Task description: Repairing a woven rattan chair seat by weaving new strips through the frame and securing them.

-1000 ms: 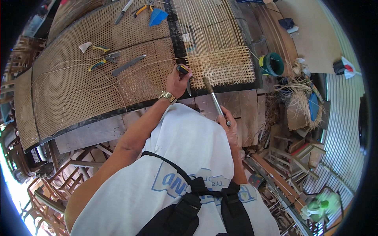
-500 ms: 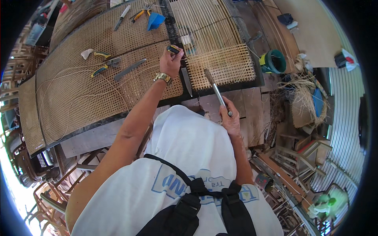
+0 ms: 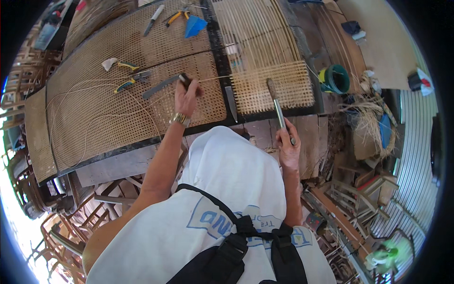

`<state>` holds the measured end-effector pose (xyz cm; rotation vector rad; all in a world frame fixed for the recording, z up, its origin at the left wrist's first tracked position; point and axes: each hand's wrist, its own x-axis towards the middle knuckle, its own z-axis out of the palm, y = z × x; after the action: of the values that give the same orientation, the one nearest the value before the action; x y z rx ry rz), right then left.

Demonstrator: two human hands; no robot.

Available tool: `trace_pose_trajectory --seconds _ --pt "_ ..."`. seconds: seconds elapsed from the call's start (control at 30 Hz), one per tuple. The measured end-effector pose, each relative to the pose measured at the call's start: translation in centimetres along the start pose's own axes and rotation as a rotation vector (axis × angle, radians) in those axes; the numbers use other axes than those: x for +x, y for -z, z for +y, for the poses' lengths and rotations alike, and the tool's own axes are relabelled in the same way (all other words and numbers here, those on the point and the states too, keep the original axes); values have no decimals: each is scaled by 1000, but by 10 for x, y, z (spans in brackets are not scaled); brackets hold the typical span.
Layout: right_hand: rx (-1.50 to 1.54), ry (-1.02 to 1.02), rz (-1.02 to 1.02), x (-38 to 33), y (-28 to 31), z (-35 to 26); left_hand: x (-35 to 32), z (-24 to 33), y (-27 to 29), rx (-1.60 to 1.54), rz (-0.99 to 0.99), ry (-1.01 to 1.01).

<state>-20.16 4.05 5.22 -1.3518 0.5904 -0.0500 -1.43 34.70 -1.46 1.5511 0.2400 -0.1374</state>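
Observation:
My left hand (image 3: 187,98), with a gold watch on its wrist, is closed on a short dark tool (image 3: 184,79); its working end cannot be made out. The hand is over the woven cane mat (image 3: 118,102), beside a long flat metal blade (image 3: 163,86). A thin cane strand (image 3: 213,78) runs from near that hand to the cane lattice (image 3: 274,90). My right hand (image 3: 289,144) grips a shiny metal rod with a brownish tip (image 3: 279,113), which points over the lattice. A knife-like blade (image 3: 231,104) lies between mat and lattice.
Yellow-handled pliers (image 3: 124,86), a knife (image 3: 153,20), more pliers (image 3: 175,18) and a blue piece (image 3: 195,26) lie on the mat. A green bucket (image 3: 336,79) stands right of the lattice. Cane scraps (image 3: 366,113) hang further right; wooden chair frames (image 3: 80,227) crowd the lower left.
My left hand has moved left and slightly down, away from the lattice, with the dark tool. My right hand still holds the rod. The whole view has shifted slightly.

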Motion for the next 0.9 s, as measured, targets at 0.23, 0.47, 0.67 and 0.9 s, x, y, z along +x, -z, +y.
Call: trace_pose_trajectory --seconds 0.23,0.47,0.67,0.9 --pt "34 -105 -104 18 -12 7 -9 23 100 875 369 -18" --pt "-77 -115 -82 50 -34 -7 83 43 80 946 259 -98" --pt "-86 -28 -28 41 -38 -34 241 4 -11 1071 155 -570" --pt "52 -105 216 -25 23 -1 293 24 -49 1356 -58 -293"
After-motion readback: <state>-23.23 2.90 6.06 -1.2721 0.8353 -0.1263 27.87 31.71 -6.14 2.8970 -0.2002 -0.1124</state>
